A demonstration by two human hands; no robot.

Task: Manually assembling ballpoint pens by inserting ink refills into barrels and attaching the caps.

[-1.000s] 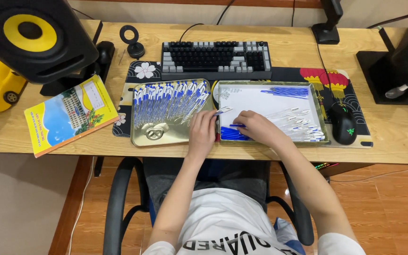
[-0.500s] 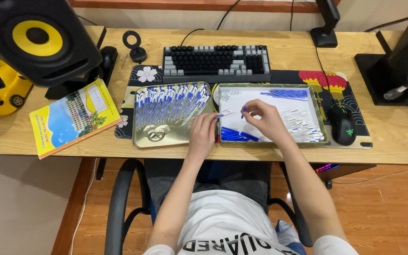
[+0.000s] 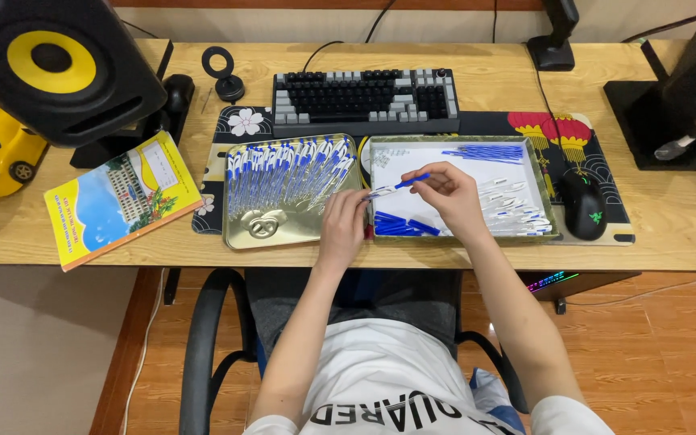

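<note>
Two trays side by side in front of keyboard; left hand and right hand, fingers pinched on one blue-white pen (betw. both trays), over right tray; left tray w/ too many pens to count

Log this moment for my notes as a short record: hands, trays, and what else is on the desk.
left hand: holds the clear end of a pen at the edge between the trays
right hand: fingers pinch the pen's blue end
left tray: metal, rows of blue and clear pens
right tray: white-lined, blue parts and clear barrels in separate piles
behind: keyboard
right: mouse
left: book, speaker
</note>
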